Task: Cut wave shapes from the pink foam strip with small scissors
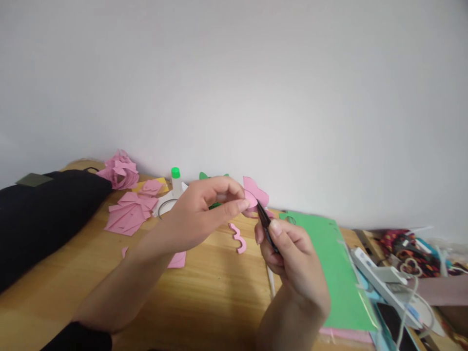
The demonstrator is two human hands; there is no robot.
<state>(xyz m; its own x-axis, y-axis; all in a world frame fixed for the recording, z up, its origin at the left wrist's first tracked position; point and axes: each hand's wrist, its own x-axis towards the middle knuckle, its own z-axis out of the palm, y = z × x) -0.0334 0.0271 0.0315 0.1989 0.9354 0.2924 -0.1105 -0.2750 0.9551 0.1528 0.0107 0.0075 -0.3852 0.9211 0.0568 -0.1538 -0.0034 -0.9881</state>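
My left hand pinches a pink paper flower by one petal between thumb and fingers, above the table. In my right hand is a slim black pointed tool, gripped between thumb and curled fingers. Its tip touches or lies very near the petal by my left fingertips; I cannot tell which. Below the hands lies a wavy pink paper strip. Partly behind my left wrist is another pink paper piece. Green paper shows behind my left hand, mostly hidden.
Pink paper scraps and a crumpled pink heap lie at left, near a green-capped glue stick. A black bag covers the left edge. At right are green sheets and a white power strip with cables.
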